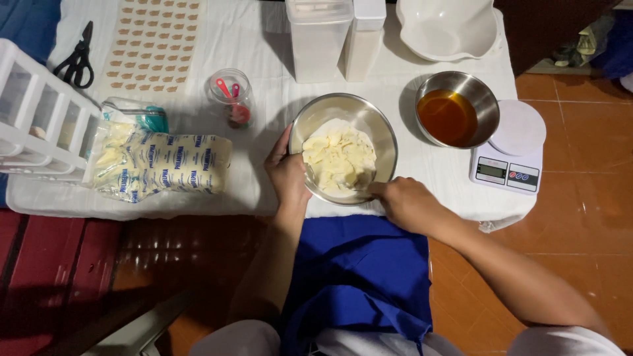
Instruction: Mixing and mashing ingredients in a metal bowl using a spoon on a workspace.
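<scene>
A steel mixing bowl point(310, 118) sits near the table's front edge, holding pale yellow chunks point(339, 161) over white powder. My left hand point(287, 175) grips the bowl's left rim, thumb up along the edge. At the bowl's lower right rim is my right hand point(405, 201), fingers curled and pointing into the chunks; whether it holds anything is hidden.
A smaller steel bowl of amber liquid point(448, 115) stands beside a white kitchen scale point(508, 171). Left lie crumpled foil wrappers point(165, 165), a small jar with red spoons point(231, 95), a white rack point(39, 125) and scissors point(78, 59). Plastic containers point(320, 39) and a white bowl point(448, 29) stand behind.
</scene>
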